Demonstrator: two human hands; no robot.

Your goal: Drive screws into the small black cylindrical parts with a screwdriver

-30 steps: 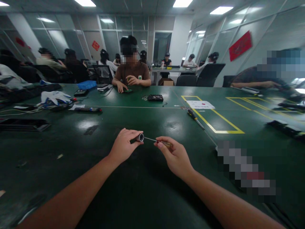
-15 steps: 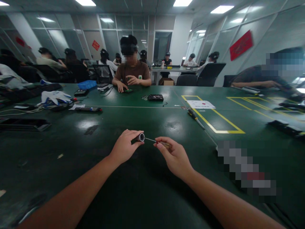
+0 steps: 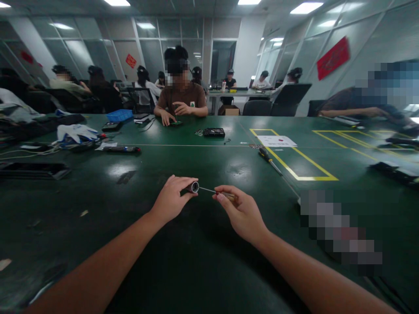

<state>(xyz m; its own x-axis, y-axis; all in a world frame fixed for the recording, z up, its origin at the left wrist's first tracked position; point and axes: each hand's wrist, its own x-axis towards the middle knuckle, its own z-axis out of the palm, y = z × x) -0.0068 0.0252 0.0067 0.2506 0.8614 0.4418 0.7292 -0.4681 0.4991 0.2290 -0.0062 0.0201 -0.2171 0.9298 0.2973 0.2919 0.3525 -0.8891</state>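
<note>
**Screwdriver tip at the mouth of the little cylinder**

The green table (image 3: 98, 192) fills most of what I see, with a co-worker in a brown shirt (image 3: 182, 98) seated across it and a yellow taped rectangle (image 3: 294, 157) marked out to my right. Near that tape lies a spare screwdriver (image 3: 269, 160), well apart from my hands, and a black device (image 3: 214, 132) sits further off toward the co-worker.

Against half a second and a full second ago, almost nothing about my hands has changed: the same pinch on both sides, the same spot above the table, only a slight shift of the whole view as my head moved. I judge from this that I am holding steady on fine work at the tip, not repositioning.

My left hand (image 3: 172, 199) is closed around a small metal cylinder (image 3: 193, 187), fingers and thumb wrapped about its body, held just above the table in front of me. Its open, ringed end faces right, toward my other hand, so its long axis runs left to right.

My right hand (image 3: 240, 213) pinches the handle of a thin screwdriver (image 3: 218, 192). Its shaft lies nearly level along the same line, tip pointing left at the cylinder's open end; whether it goes inside, I cannot tell.
</note>
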